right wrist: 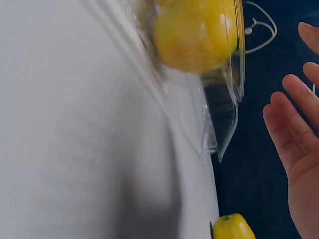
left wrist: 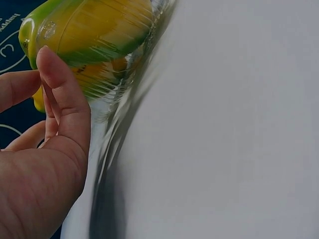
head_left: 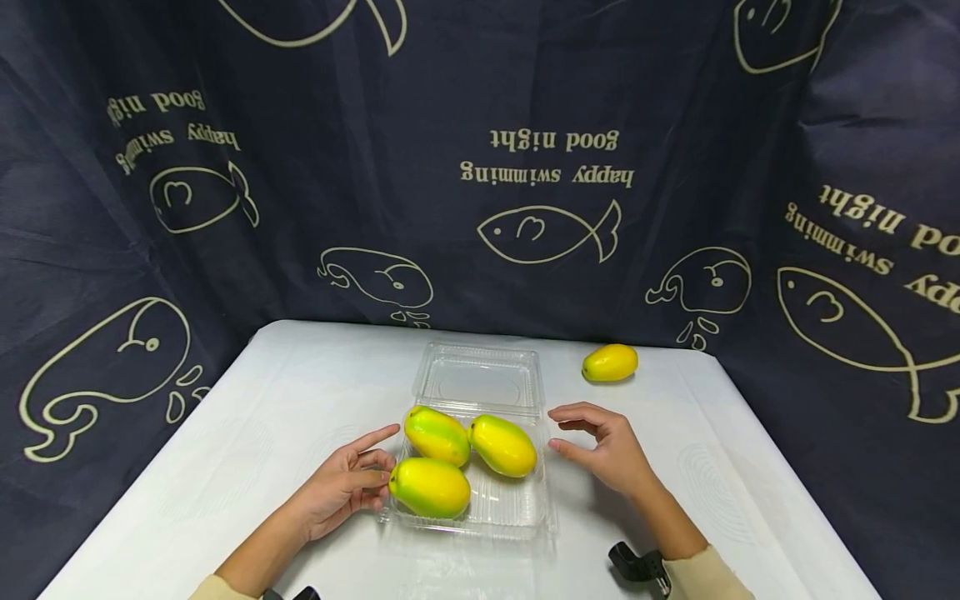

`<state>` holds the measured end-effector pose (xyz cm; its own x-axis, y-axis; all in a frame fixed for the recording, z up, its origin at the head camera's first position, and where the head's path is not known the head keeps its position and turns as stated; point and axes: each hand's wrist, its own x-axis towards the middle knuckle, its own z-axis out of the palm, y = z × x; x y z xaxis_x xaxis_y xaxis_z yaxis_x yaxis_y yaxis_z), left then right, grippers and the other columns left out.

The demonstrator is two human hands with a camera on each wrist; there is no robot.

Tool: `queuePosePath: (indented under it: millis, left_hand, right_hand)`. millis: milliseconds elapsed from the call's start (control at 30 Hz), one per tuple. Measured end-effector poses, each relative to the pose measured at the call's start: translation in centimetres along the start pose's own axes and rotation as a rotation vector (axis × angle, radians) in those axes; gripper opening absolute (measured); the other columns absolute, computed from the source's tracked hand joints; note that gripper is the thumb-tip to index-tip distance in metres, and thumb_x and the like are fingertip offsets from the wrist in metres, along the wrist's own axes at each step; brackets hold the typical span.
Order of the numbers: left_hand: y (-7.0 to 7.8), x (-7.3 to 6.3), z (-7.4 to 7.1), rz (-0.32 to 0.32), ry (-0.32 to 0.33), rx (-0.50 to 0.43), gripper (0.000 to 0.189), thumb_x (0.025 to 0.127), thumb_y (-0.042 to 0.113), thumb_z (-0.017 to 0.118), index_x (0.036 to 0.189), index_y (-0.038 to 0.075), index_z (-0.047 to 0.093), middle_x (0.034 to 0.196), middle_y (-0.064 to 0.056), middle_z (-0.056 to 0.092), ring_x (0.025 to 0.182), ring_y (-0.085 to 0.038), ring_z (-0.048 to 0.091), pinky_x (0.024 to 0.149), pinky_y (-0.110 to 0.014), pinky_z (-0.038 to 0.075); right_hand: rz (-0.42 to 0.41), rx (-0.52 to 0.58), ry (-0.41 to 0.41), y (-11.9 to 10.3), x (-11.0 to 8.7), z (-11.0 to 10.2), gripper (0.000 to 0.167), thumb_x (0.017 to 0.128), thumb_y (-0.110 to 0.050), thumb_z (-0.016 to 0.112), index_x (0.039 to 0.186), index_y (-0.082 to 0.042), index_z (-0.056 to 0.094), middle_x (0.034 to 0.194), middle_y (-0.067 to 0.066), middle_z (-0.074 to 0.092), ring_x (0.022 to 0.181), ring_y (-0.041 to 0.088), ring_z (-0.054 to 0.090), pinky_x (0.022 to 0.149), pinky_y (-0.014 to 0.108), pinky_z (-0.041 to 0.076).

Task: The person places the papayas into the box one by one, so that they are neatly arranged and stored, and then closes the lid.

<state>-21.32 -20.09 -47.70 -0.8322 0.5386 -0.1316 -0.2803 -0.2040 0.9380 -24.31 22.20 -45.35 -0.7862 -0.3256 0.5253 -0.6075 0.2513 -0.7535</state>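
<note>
Three yellow-green oval fruits, shaped like mangoes or papayas, lie in a clear plastic clamshell box. In the head view these are a near fruit point(head_left: 431, 489), a back-left fruit point(head_left: 437, 435) and a right fruit point(head_left: 504, 447). The box point(head_left: 513, 510) has its lid point(head_left: 478, 375) folded back, away from me. My left hand point(head_left: 348, 483) is at the box's left side, index finger extended, thumb tip right by the near fruit's end. To the right of the box, my right hand point(head_left: 603, 446) hovers with fingers loosely bent and nothing between them.
A fourth fruit point(head_left: 611, 363) lies at the back right of the white-covered table point(head_left: 675, 483), beyond my right hand. A dark blue curtain point(head_left: 420, 108) with fish drawings stands behind and along both sides.
</note>
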Motion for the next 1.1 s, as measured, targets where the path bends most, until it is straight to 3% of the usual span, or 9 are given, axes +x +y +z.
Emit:
queuePosePath:
  millis: [233, 367, 567, 833, 1100]
  left_hand:
    - [-0.1, 0.0, -0.1, 0.007, -0.004, -0.001, 0.086, 0.098, 0.002, 0.063, 0.165, 0.006, 0.008, 0.101, 0.007, 0.062, 0.076, -0.008, 0.063, 0.065, -0.018, 0.059]
    - [-0.1, 0.0, -0.1, 0.005, -0.001, 0.001, 0.086, 0.098, 0.002, 0.063, 0.165, 0.007, 0.008, 0.101, 0.007, 0.062, 0.076, -0.008, 0.063, 0.065, -0.018, 0.059]
    - [-0.1, 0.0, 0.0, -0.002, 0.009, 0.008, 0.087, 0.097, 0.003, 0.064, 0.165, 0.007, 0.009, 0.101, 0.007, 0.062, 0.075, -0.008, 0.063, 0.064, -0.018, 0.058]
    - [-0.1, 0.0, -0.1, -0.005, 0.01, 0.003, 0.087, 0.097, 0.003, 0.065, 0.165, 0.008, 0.01, 0.101, 0.006, 0.062, 0.075, -0.008, 0.063, 0.065, -0.019, 0.059]
    - [0.0, -0.1, 0.0, -0.005, 0.012, 0.01, 0.088, 0.097, 0.003, 0.065, 0.165, 0.007, 0.009, 0.101, 0.007, 0.062, 0.075, -0.007, 0.063, 0.065, -0.018, 0.058]
  right_hand:
    - [0.021, -0.004, 0.035, 0.9, 0.3, -0.9, 0.034, 0.08, 0.001, 0.085, 0.112, -0.007, 0.075, 0.113, 0.009, 0.074, 0.107, 0.008, 0.07, 0.093, 0.043, 0.061]
    - [0.017, -0.014, 0.056, 1.5, 0.3, -1.2, 0.033, 0.08, 0.002, 0.084, 0.11, -0.006, 0.075, 0.112, 0.013, 0.074, 0.105, 0.007, 0.07, 0.092, 0.041, 0.061]
    - [0.004, -0.008, 0.088, 2.4, 0.2, -1.6, 0.029, 0.081, 0.005, 0.082, 0.109, 0.0, 0.074, 0.111, 0.029, 0.07, 0.104, 0.01, 0.071, 0.093, 0.036, 0.061]
    - [-0.007, -0.003, 0.128, 3.4, 0.2, -2.2, 0.029, 0.081, 0.008, 0.081, 0.109, 0.007, 0.073, 0.11, 0.027, 0.071, 0.102, 0.004, 0.071, 0.094, 0.029, 0.06]
    - [0.036, -0.037, 0.17, 4.9, 0.1, -3.1, 0.029, 0.081, 0.005, 0.082, 0.108, 0.009, 0.073, 0.11, 0.026, 0.072, 0.099, 0.0, 0.07, 0.093, 0.027, 0.06]
